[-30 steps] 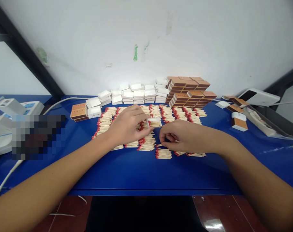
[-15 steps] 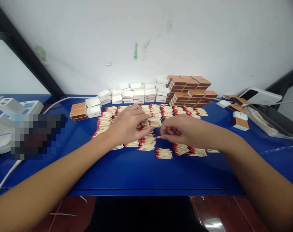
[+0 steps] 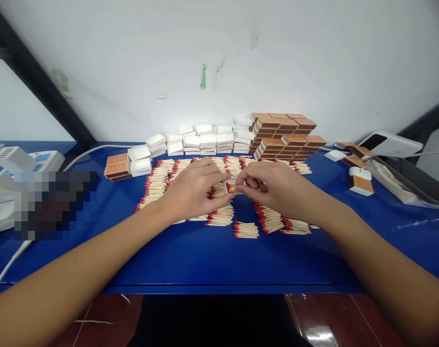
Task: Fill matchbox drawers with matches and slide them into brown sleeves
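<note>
My left hand (image 3: 196,189) grips the left end of a small white matchbox tray (image 3: 226,186) between thumb and fingers. Matches lie inside the tray. My right hand (image 3: 272,188) is pinched at the tray's right end, over the matches; whatever its fingertips hold is too small to make out. Under and around both hands, rows of red-tipped matches (image 3: 156,185) cover the blue table (image 3: 190,260). A small separate bunch of matches (image 3: 246,230) lies in front of the hands.
White trays (image 3: 208,140) and brown matchboxes (image 3: 282,130) are stacked along the wall. Two brown boxes (image 3: 117,166) sit left of them. Power strips (image 3: 48,159) stand at the left; a white device (image 3: 389,143) and a dark tray (image 3: 418,180) at the right.
My right hand has moved left and slightly up, from beside the tray with a match in its fingers, to the tray's right end. My left hand has barely shifted, still gripping the tray.
</note>
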Demonstrator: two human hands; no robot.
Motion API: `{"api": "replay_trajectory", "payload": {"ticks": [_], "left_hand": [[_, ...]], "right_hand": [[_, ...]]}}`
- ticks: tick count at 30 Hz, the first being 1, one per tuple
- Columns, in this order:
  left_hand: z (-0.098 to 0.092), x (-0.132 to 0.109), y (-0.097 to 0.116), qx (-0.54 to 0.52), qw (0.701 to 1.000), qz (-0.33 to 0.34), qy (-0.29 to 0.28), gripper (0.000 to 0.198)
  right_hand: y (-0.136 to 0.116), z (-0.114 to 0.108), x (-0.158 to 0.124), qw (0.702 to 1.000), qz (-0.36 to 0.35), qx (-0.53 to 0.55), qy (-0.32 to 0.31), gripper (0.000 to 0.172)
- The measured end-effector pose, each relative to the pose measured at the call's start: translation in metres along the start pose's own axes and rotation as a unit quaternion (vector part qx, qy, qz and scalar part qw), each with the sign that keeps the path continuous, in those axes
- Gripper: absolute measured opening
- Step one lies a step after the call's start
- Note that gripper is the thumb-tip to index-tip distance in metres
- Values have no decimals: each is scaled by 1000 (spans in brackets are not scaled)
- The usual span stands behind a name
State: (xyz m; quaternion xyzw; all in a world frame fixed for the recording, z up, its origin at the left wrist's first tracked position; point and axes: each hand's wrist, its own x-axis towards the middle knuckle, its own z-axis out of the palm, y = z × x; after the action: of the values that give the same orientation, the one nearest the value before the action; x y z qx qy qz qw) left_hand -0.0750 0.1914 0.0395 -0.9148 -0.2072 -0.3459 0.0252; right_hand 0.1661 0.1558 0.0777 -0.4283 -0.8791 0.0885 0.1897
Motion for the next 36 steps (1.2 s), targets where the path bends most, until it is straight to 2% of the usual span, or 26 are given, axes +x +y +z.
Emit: {"api": "replay_trajectory", "payload": {"ticks": [5,11,17,21,32,34,36], "left_hand": [[-1,0,-2,1,1000,-15,-6,27],[-2,0,-3,-4,1000,-9,-3,28],[-1,-1,-3,-3,1000,-10,1,30],[-1,-1,-3,1,1000,-9,3,31],[-1,-1,-3,-2,1000,-6,1,28],[-2,-1,-4,4,1000,-15,0,28],[-3,-2,-5,6,1000,-18,0,27]], "right_hand": [[0,-7,0,1000,11,-9,16,15],[6,-6,0,999,6,-39,-25,20],[4,-8,-2,999,10,-17,-51,29],[2,-11,-4,998,11,-4,-60,28],[0,-10,-2,1000,13,-5,-21,17],[-2,-13,-3,999,17,16,-46,16],[-5,-15,-6,993,26,43,-107,15]]}}
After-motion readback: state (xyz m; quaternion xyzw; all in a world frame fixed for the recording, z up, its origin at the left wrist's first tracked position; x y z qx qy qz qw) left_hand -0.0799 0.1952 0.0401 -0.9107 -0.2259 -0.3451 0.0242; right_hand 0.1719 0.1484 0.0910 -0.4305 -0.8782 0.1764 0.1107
